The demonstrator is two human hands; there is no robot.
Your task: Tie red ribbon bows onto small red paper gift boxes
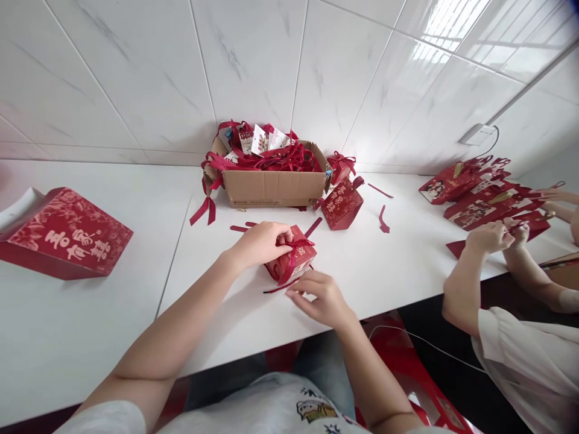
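A small red gift box (296, 260) with gold print lies tilted on the white table in front of me. A red ribbon (304, 243) wraps round it. My left hand (266, 241) is closed at the top of the box, thumb and fingers pinching the ribbon. Just below the box, my right hand (322, 296) has its fingers curled, with the fingertips closed at a dark red cord (277, 290) that has a black tip. Part of the cord is hidden by the fingers.
A cardboard box (271, 187) full of red ribbons and tags stands against the wall. Red gift boxes (342, 205) sit beside it; a larger red box (72, 235) lies at left. At right, another person's hands (495, 236) work by several red boxes (479, 205). Ribbon scraps (383, 218) lie about.
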